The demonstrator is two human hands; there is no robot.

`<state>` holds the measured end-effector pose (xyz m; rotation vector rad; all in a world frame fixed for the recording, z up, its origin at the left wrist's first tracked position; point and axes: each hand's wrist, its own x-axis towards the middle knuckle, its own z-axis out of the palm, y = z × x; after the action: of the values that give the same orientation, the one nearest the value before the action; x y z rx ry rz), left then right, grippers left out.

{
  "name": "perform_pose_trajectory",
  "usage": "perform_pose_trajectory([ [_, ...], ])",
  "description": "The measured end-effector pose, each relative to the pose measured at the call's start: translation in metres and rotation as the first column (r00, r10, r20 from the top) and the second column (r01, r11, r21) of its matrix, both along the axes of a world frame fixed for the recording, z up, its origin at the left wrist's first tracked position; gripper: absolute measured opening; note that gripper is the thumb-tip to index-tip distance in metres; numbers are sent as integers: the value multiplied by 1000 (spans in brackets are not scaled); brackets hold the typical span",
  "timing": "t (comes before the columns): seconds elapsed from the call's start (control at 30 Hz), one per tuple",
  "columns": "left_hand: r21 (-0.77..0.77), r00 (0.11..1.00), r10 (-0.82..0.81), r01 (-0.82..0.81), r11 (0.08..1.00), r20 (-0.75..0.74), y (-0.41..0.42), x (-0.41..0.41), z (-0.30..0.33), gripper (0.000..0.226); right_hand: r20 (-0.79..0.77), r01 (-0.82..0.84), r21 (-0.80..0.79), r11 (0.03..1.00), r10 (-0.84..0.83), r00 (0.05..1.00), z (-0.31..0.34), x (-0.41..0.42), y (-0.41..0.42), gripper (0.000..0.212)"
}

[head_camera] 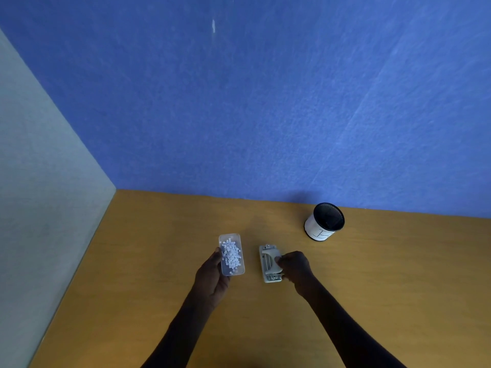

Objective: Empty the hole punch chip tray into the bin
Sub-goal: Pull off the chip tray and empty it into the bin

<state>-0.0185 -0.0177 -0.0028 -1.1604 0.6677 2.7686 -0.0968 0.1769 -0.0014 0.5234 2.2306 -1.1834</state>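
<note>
L grip (212,274) w/ chip tray (231,254), R grip (295,265) on punch (270,263), bin (324,221) far R

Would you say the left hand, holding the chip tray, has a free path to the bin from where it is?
Probably yes: the left hand holds the tray, and only the hole punch lies low between it and the bin.

One tray (231,254), one punch (270,262), one bin (324,221)

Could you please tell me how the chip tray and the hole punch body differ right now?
The chip tray is clear plastic holding white paper chips; the hole punch body is opaque grey, with none visible. The left hand holds the tray up, open side upward, while the body lies on the table under the right hand. The tray sits left, farther from the bin. Both are similarly long and rectangular.
</note>
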Motion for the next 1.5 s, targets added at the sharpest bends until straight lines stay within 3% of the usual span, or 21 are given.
perform_pose_trajectory([
  [0.4, 36, 998, -16, 18, 999, -67, 17, -10, 7, 23, -27, -86, 124, 988, 90, 996, -13, -4, -17, 19],
  [0.63, 53, 997, -31, 35, 998, -75, 30, -15, 9, 22, -41, -107, 120, 987, 112, 993, -12, -1, -10, 20],
  [0.77, 70, 994, -25, 33, 997, -110, 35, -19, 12, 21, -258, -99, 154, 983, 136, 956, 0, 6, -3, 29],
  [0.83, 80, 990, -23, 34, 996, -136, 39, -21, 16, 21, -289, -72, 76, 995, 91, 953, 8, 13, 2, 33],
  [0.9, 74, 989, -31, 43, 996, -146, 42, -23, 19, 23, -206, -10, -137, 991, -19, 978, 17, 22, 7, 29],
  [0.97, 54, 988, -46, 55, 997, -150, 48, -24, 20, 26, -105, 58, -348, 936, -100, 989, 27, 33, 10, 18],
  [1.07, 37, 985, -64, 71, 997, -163, 58, -26, 23, 29, -44, 142, -499, 855, -188, 981, 34, 44, 10, 11],
  [1.3, 3, 983, -99, 100, 995, -155, 74, -30, 24, 28, 9, 300, -568, 767, -358, 934, 39, 46, 14, 14],
  [1.5, -42, 987, -132, 128, 991, -97, 78, -36, 13, 44, 1, 398, -551, 733, -477, 879, 48, 29, 42, 8],
])
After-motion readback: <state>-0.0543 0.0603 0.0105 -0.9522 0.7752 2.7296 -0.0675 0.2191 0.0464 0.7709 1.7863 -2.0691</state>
